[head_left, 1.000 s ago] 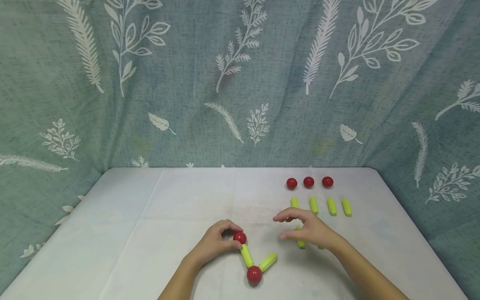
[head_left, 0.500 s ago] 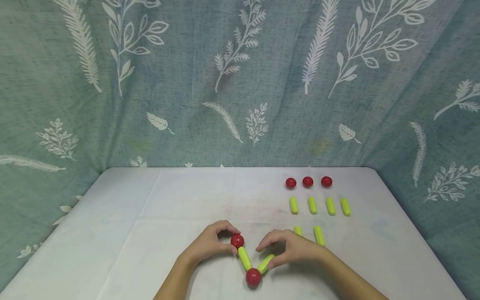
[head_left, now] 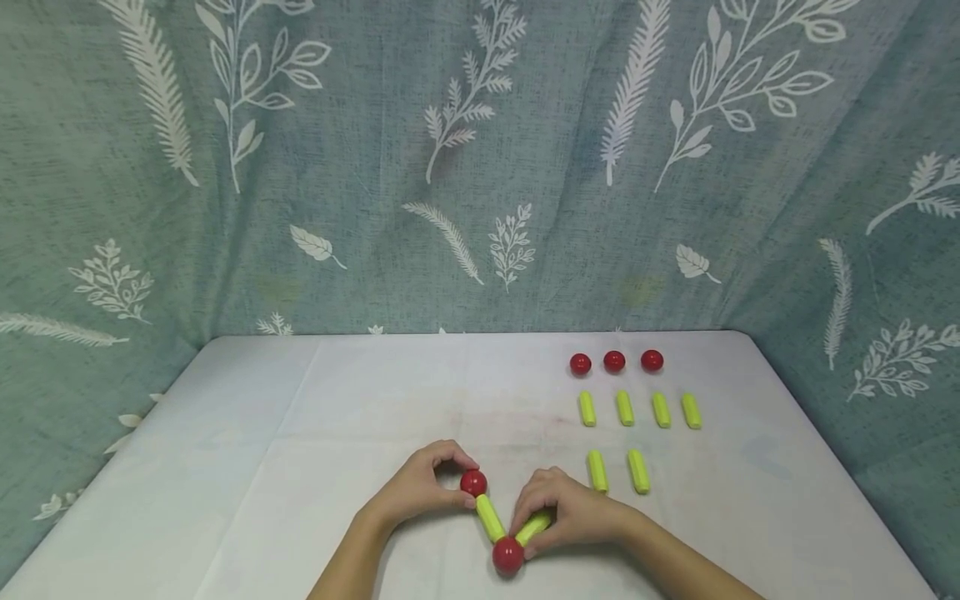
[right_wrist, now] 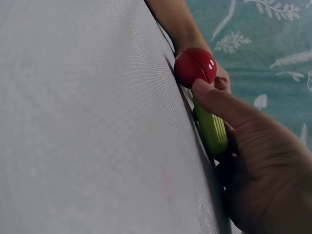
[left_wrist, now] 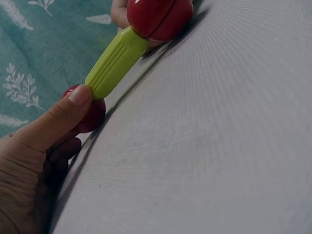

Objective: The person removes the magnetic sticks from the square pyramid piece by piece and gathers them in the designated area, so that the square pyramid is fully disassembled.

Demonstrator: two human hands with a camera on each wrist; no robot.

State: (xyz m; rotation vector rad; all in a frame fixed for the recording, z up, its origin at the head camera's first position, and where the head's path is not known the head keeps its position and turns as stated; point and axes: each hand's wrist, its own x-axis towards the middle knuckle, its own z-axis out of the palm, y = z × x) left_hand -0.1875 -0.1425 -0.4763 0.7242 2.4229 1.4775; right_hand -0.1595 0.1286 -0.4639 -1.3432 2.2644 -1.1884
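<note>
My left hand [head_left: 420, 485] pinches a red ball [head_left: 473, 482] between thumb and fingers. From that ball a yellow-green ribbed stick [head_left: 490, 517] runs to a larger-looking red ball [head_left: 508, 556] nearer me. A second yellow-green stick [head_left: 534, 527] joins the near ball, so the pieces form a V on the table. My right hand [head_left: 576, 510] pinches this second stick close to the near ball; its fingers partly cover the stick. In the right wrist view, the right thumb [right_wrist: 222, 102] lies where the ball and stick meet.
Loose yellow-green sticks lie to the right: a pair [head_left: 597, 472] and, behind it, a row of several [head_left: 625, 408]. Three red balls [head_left: 614, 361] line the back of the white-covered table [head_left: 360, 392]. A leaf-patterned green curtain [head_left: 375, 250] hangs behind.
My right hand has come down and left from above the loose sticks and now grips the right-hand stick of the V. My left hand keeps its ball, shifted slightly left and toward me.
</note>
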